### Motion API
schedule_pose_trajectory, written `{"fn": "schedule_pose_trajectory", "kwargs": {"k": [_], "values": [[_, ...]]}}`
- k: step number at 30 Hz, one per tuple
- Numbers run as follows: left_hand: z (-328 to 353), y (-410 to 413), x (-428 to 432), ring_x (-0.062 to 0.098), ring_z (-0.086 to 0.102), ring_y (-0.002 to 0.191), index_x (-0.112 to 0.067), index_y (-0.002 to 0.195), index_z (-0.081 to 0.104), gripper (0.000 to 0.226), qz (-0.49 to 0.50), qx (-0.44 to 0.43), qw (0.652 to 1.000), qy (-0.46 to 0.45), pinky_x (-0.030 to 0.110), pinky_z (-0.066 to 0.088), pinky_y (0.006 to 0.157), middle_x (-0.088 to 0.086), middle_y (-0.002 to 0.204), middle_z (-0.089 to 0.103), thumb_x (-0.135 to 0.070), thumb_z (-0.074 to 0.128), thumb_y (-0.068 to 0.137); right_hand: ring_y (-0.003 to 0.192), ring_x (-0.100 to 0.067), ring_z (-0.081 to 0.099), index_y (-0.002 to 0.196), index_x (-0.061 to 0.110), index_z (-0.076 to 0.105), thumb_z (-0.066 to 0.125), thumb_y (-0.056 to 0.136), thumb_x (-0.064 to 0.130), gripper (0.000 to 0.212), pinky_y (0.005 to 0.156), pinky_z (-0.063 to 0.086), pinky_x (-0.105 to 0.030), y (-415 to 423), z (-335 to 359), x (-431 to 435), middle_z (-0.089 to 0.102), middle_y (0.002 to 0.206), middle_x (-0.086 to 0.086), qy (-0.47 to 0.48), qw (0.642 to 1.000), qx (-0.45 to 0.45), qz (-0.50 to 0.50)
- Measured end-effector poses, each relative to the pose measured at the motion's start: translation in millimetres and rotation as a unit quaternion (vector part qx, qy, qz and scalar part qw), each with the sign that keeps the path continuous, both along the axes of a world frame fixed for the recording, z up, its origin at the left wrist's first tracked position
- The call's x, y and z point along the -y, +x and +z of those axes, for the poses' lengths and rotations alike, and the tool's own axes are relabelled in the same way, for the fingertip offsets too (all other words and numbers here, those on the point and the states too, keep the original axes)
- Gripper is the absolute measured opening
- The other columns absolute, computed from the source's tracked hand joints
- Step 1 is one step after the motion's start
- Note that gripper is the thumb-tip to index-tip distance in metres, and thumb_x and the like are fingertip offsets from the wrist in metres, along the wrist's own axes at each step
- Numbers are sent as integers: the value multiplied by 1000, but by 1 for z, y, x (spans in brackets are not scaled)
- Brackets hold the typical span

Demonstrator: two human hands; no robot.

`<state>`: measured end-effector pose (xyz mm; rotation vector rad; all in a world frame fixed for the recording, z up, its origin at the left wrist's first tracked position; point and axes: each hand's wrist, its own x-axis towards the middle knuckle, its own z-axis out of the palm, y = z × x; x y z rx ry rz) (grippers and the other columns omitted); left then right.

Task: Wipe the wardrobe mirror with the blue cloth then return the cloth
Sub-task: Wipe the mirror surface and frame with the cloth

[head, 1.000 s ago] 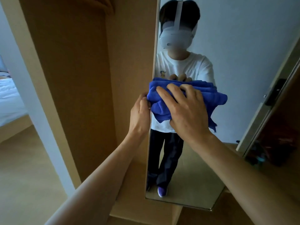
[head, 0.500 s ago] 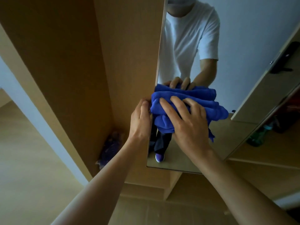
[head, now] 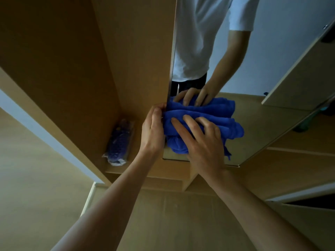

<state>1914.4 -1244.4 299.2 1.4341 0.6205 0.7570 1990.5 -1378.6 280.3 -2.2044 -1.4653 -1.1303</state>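
Head view, one moment, wiping in hand.

- Mirror (head: 262,120): tall glass fixed in the wardrobe (head: 72,69). Its left edge and bottom edge are both in sight; its top is out of frame.
- Blue cloth (head: 203,113): bunched in folds, flat against the glass at the mirror's lower left corner. It touches the left edge and sits just above the bottom edge.
- Right hand (head: 204,144): laid on the cloth, fingers spread and nearly straight, pressing it to the glass rather than clutching it.
- Left hand (head: 153,131): at the mirror's left edge beside the cloth, fingers curled round that edge, steadying it.
- Plastic-wrapped packet (head: 119,142): lies on the wardrobe floor in the inner corner, left of the left hand and apart from it.

Progress, as judged: the cloth is at the bottom of the glass, so the wipe looks well advanced. No streaks show which parts are done. The lower right stretch may remain, and returning the cloth is not yet done.

Room for moving: bare glass lies open to the right along the bottom edge and upward. Leftward the cloth meets the edge and the holding hand; downward the bottom edge is close.
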Motion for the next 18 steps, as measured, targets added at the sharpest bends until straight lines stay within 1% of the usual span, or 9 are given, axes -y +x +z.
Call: {"fn": "schedule_pose_trajectory", "kwargs": {"k": [3, 5, 7, 9, 12, 16, 18], "values": [[-23, -3, 3, 11, 62, 116, -24, 121, 64, 44, -5, -6, 1000, -18, 43, 48, 106, -4, 121, 68, -42, 30, 102, 113, -32, 56, 142, 26, 55, 54, 103, 22, 40, 94, 45, -44, -3, -27, 2, 60, 138, -4, -10, 1000, -23, 1], [-38, -5, 4, 9, 61, 117, -28, 120, 64, 42, -7, -9, 999, -32, 42, 47, 107, -6, 121, 68, -43, 30, 101, 113, -33, 56, 143, 25, 54, 56, 102, 23, 41, 95, 45, -44, -4, -43, 2, 60, 139, -5, -20, 999, -32, 0], [-53, -5, 3, 8, 61, 117, -29, 120, 65, 42, -7, -17, 999, -41, 42, 47, 108, -7, 121, 68, -43, 31, 101, 114, -33, 57, 145, 25, 52, 60, 98, 24, 47, 95, 46, -45, -3, -60, 4, 58, 140, -5, -46, 998, -42, 3], [-67, -4, 2, 6, 61, 116, -30, 118, 65, 41, -7, -29, 999, -43, 42, 47, 108, -10, 119, 68, -43, 31, 100, 116, -33, 56, 146, 25, 50, 60, 97, 24, 50, 95, 46, -45, -2, -77, 6, 57, 141, -5, -67, 997, -47, 6], [-88, -4, 3, 5, 61, 114, -33, 116, 64, 39, -7, -41, 998, -44, 40, 47, 108, -11, 118, 68, -43, 30, 100, 115, -32, 56, 146, 25, 50, 59, 98, 24, 49, 96, 47, -45, -2, -100, 6, 58, 141, -4, -69, 996, -51, 0], [-116, -4, 6, 6, 61, 117, -34, 119, 64, 40, -3, -54, 997, -53, 41, 47, 109, -10, 122, 67, -46, 31, 100, 115, -31, 58, 145, 26, 51, 52, 101, 24, 44, 98, 46, -43, -4, -126, 6, 59, 139, -3, -65, 996, -54, -3], [-128, -4, 8, 2, 60, 118, -41, 116, 63, 35, 0, -63, 996, -63, 40, 46, 110, -14, 121, 67, -45, 31, 101, 115, -30, 56, 144, 27, 52, 49, 101, 23, 44, 97, 45, -42, -4, -140, 6, 59, 138, -2, -73, 996, -55, -4]]}}
